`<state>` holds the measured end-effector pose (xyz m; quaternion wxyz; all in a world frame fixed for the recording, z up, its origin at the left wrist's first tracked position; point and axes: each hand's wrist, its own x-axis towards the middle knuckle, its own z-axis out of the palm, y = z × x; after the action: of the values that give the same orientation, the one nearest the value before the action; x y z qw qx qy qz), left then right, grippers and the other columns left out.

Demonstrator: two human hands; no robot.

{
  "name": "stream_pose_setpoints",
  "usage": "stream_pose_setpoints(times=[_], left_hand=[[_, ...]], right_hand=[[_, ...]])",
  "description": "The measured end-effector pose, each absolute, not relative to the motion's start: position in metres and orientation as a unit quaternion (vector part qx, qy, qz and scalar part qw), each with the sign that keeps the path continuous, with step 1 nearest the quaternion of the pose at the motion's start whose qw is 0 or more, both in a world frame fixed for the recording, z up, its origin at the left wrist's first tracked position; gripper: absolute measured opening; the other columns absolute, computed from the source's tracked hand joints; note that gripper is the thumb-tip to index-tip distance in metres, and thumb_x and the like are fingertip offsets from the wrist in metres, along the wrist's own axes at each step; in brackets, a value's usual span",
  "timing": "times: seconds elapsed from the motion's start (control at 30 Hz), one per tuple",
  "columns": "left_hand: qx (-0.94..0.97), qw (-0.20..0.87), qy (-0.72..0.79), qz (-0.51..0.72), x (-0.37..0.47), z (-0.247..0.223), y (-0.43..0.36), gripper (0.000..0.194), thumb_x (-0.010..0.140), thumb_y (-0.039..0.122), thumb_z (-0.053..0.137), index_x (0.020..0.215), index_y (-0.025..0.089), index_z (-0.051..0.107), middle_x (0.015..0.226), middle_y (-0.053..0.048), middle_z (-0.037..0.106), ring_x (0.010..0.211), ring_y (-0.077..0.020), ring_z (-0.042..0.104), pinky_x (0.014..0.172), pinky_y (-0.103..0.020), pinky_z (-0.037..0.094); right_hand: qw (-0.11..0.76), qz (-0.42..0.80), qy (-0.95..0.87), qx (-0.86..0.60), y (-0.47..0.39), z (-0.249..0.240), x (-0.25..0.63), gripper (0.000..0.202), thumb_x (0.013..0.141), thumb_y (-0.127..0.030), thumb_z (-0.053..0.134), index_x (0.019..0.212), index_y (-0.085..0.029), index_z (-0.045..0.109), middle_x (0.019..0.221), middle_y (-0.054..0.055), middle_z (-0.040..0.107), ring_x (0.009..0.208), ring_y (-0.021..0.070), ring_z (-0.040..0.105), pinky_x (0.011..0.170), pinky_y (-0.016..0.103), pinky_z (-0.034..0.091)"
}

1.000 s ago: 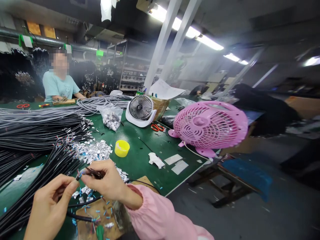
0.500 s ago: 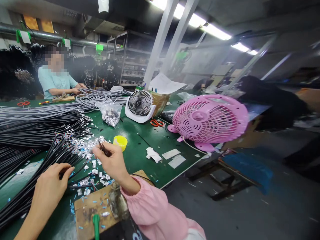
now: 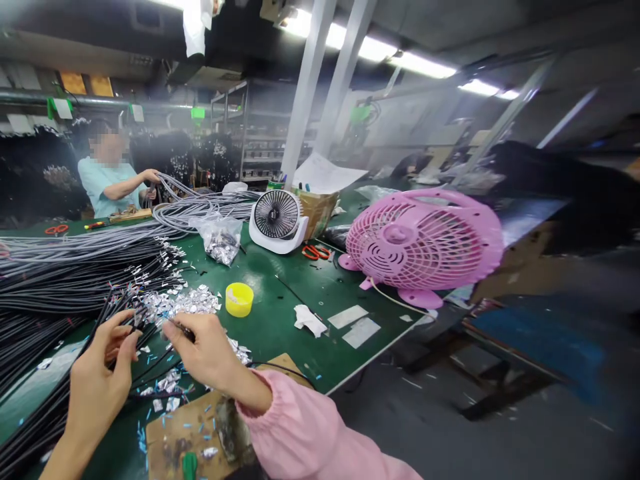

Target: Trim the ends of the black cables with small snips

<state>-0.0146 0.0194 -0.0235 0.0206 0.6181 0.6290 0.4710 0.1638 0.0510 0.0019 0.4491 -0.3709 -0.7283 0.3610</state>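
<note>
Over the ends of the black cables (image 3: pixel 45 320), my left hand (image 3: pixel 103 373) is closed, its thumb and index finger pinched around a cable end. My right hand (image 3: pixel 203 347), in a pink sleeve (image 3: pixel 305 420), is closed on dark tweezers (image 3: pixel 184 330) whose tips point toward the left hand. The two hands are a short gap apart. Behind them lies a heap of small silver foil pieces (image 3: pixel 193 301). A yellow round tub (image 3: pixel 239 299) stands to the right of the heap.
A stained wooden board (image 3: pixel 170 433) lies at the near edge. Further back are a plastic bag (image 3: pixel 220 240), a white fan (image 3: pixel 277 217), red scissors (image 3: pixel 316 252) and a pink fan (image 3: pixel 425 243). Across the table a person (image 3: pixel 107 173) handles grey cables (image 3: pixel 193 207).
My right hand has moved left, closer to my left hand, with the tweezers. My left hand has risen slightly. The person across has raised the grey cables.
</note>
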Motion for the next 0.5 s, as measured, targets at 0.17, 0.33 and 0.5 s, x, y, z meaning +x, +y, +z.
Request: stream_pose_setpoints(times=[0.17,0.33,0.5], left_hand=[[0.634,0.023,0.597,0.492,-0.007,-0.013,0.002,0.04,0.085,0.053,0.056,0.109,0.027,0.074,0.056,0.006,0.069,0.04,-0.0129,0.058,0.041,-0.02,0.045],[0.646,0.051,0.578,0.496,-0.003,-0.011,-0.007,0.03,0.079,0.055,0.066,0.071,0.028,0.075,0.062,0.002,0.074,0.051,-0.0156,0.067,0.05,-0.022,0.051],[0.624,0.049,0.572,0.531,0.002,-0.012,-0.015,0.027,0.079,0.051,0.071,0.066,0.027,0.073,0.058,0.004,0.067,0.05,-0.0132,0.06,0.052,-0.023,0.049]], right_hand=[[0.458,0.4,-0.705,-0.365,0.044,0.004,0.161,0.035,0.086,-0.023,0.066,0.056,-0.019,0.048,0.055,-0.007,0.042,0.056,0.0093,0.038,0.055,0.023,0.029],[0.443,0.449,-0.682,-0.37,0.042,0.003,0.159,0.035,0.087,-0.025,0.067,0.056,-0.017,0.052,0.054,-0.007,0.045,0.055,0.0085,0.04,0.053,0.022,0.03],[0.409,0.49,-0.674,-0.371,0.045,-0.008,0.157,0.037,0.089,-0.033,0.065,0.057,-0.017,0.053,0.051,-0.007,0.043,0.053,0.0085,0.039,0.051,0.023,0.03]])
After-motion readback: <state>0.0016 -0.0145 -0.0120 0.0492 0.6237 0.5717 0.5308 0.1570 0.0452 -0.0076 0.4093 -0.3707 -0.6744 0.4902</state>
